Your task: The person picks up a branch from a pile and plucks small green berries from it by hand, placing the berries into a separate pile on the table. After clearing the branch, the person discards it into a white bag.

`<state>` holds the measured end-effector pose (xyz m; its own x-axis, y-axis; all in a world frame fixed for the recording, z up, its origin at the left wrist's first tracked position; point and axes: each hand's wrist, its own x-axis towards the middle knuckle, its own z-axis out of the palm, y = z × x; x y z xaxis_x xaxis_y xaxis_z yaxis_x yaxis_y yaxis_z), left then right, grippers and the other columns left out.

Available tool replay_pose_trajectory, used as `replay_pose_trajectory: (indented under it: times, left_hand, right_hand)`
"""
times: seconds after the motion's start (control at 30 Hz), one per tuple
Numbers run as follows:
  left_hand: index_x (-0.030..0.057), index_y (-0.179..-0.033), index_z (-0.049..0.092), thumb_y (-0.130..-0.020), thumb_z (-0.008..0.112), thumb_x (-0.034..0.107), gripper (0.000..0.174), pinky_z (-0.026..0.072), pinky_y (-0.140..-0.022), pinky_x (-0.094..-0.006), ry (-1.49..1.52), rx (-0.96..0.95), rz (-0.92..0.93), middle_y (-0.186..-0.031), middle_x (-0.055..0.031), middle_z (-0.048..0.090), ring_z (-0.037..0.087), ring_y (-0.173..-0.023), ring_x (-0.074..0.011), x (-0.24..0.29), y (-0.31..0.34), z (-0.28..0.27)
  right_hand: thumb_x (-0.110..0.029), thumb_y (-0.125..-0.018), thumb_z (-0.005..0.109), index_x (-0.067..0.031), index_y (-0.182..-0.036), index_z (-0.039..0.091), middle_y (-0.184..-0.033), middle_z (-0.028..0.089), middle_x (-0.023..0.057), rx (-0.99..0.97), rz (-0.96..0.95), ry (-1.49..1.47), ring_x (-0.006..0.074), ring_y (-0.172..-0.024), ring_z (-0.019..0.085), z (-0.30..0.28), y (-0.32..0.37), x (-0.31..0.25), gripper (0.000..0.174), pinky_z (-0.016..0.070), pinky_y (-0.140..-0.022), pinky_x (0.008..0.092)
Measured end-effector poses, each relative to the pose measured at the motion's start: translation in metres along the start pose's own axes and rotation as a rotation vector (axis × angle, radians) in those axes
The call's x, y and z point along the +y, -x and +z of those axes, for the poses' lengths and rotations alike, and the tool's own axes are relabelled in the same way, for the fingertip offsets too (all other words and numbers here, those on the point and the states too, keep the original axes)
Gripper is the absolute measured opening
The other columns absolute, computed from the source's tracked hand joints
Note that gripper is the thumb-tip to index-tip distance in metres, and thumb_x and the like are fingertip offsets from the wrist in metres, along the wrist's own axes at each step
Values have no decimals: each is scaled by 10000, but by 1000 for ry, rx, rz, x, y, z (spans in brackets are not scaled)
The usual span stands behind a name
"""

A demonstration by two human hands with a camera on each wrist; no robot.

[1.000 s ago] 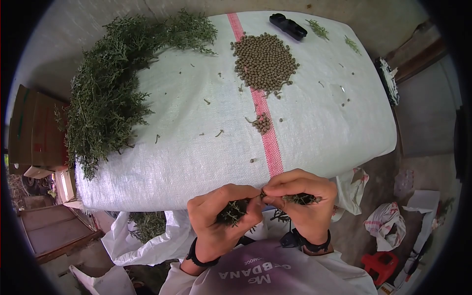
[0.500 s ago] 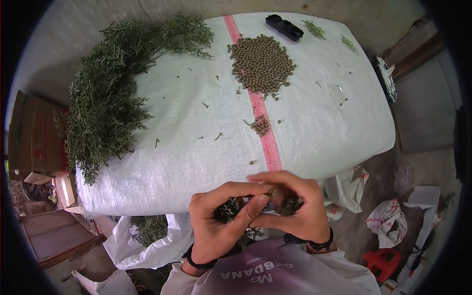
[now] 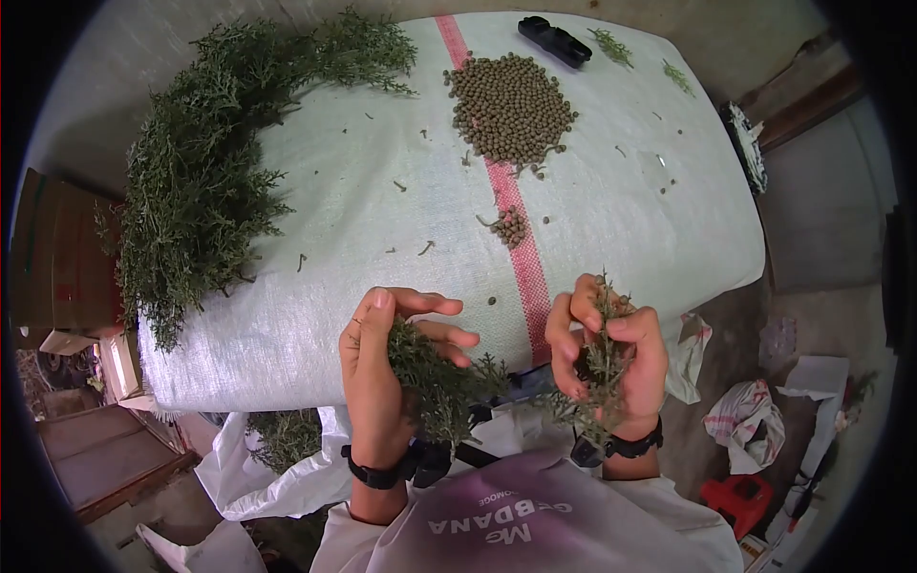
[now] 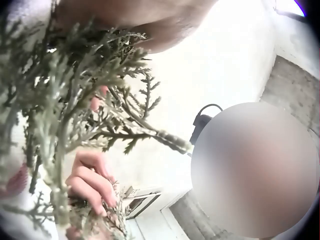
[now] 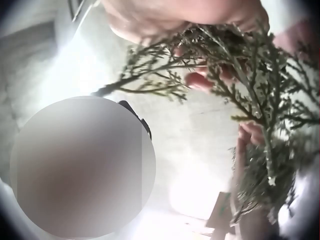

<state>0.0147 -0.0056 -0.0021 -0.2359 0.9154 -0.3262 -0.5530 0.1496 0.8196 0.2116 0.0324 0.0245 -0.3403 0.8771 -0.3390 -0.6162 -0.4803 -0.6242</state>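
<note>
In the head view both hands are raised in front of the torso, apart from each other. My left hand (image 3: 374, 392) holds a bunch of green conifer sprigs (image 3: 435, 382) against its palm, thumb up and fingers loosely bent around it. My right hand (image 3: 645, 368) pinches a conifer sprig (image 3: 604, 363) between thumb and fingers, with its lower foliage hanging over the palm. Foliage (image 4: 75, 95) covers much of the left wrist view. A bare cut stem sticks out of the foliage (image 5: 250, 85) under the right hand in the right wrist view.
A stuffed white woven sack (image 3: 382, 306) lies ahead. On it are a pile of small brown balls (image 3: 511, 107), a smaller cluster (image 3: 510, 227), heaped conifer branches (image 3: 196, 181) and a black case (image 3: 554, 41). An open white bag (image 3: 224, 482) stands below, left.
My hands were together at the fingertips over the sprigs. They have since parted, left hand to the left and right hand to the right, each keeping its greenery.
</note>
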Motion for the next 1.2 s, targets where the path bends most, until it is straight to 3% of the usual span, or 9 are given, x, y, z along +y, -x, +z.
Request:
replay_pose_trajectory:
  times: [0.07,0.23,0.33,0.43,0.5,0.7,0.93,1.0,1.2]
  left_hand:
    - [-17,-1000,548,-1076,391,335,392,579,-622,-361,65,-19,-12,-975,-194,647,711,-800,-296,1,-2,0]
    - [-7,-965,540,-1083,365,348,413,602,-815,-460,201,-93,-32,-1013,-212,657,689,-1014,-391,-2,-2,3]
    - [15,-965,532,-1084,354,377,421,586,-863,-491,216,-144,3,-1042,-204,654,657,-1081,-419,-3,0,4]
    - [10,-969,538,-1090,335,377,437,572,-905,-517,247,-199,59,-1084,-223,657,623,-1142,-448,-5,5,5]
    - [-6,-976,551,-1095,323,380,464,582,-879,-479,165,-136,102,-1054,-228,674,660,-1079,-409,-5,7,13]
    - [-35,-966,570,-1098,321,382,503,599,-740,-375,-230,-50,114,-867,-193,693,721,-818,-288,6,9,4]
    - [-94,-1023,631,-1101,363,290,475,518,-542,-283,-122,-20,142,-717,-127,652,564,-476,-153,6,5,-24]
    - [-94,-1032,639,-1089,399,261,432,506,-535,-276,-103,-20,146,-714,-122,648,544,-465,-142,5,5,-31]
    - [-62,-1081,678,-968,620,96,202,445,-499,-229,-252,-74,122,-793,-106,668,500,-476,-80,18,18,-24]
  right_hand:
    - [-117,-852,577,-101,-775,400,-671,501,46,-135,189,-149,100,-463,429,-4,1,-4,193,359,-462,235]
    - [-78,-840,667,-75,-795,466,-611,523,32,-177,83,233,105,-432,449,-7,5,12,207,357,-444,240]
    - [-60,-801,755,-33,-799,581,-574,553,-2,-144,-253,891,102,-454,516,17,2,20,177,380,-437,234]
    - [-94,-830,769,-22,-859,650,-635,621,-8,-176,-434,1114,67,-513,566,24,-3,37,142,420,-476,226]
    - [-111,-844,775,-17,-889,685,-666,655,-11,-175,-524,1244,50,-542,591,22,0,35,138,439,-495,223]
    - [-16,-841,755,24,-909,704,-682,647,-25,-106,-289,1079,24,-588,557,24,-1,26,94,419,-528,201]
    - [-80,-869,743,16,-938,714,-810,704,-2,32,-187,756,14,-705,582,20,3,11,122,459,-639,205]
    - [-59,-865,742,18,-931,714,-835,700,-4,162,-181,612,13,-720,567,20,4,7,105,449,-665,197]
    - [-32,-839,754,15,-915,719,-775,687,-21,69,-219,760,-1,-642,536,13,4,3,96,416,-593,173]
